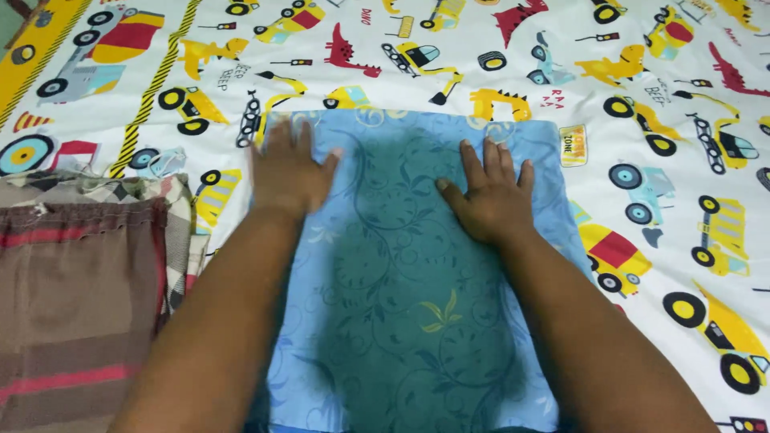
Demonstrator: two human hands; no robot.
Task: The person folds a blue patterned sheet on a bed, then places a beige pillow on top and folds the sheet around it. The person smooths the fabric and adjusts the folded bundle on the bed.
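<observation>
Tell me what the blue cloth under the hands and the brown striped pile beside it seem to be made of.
Blue floral cloth: thin woven fabric, probably cotton or polyester, matte; it lies flat with soft creases.
Brown striped cloth: coarser-looking woven fabric, matte, with a visible stitched hem; the fibre cannot be told.

Packages: none in sight.
Labels: none to be seen on the cloths.
Screens: none.
Signs: only a printed one, a small yellow road-sign motif [573, 145] on the bedsheet [658, 96], just right of the blue cloth [401, 281].
</observation>
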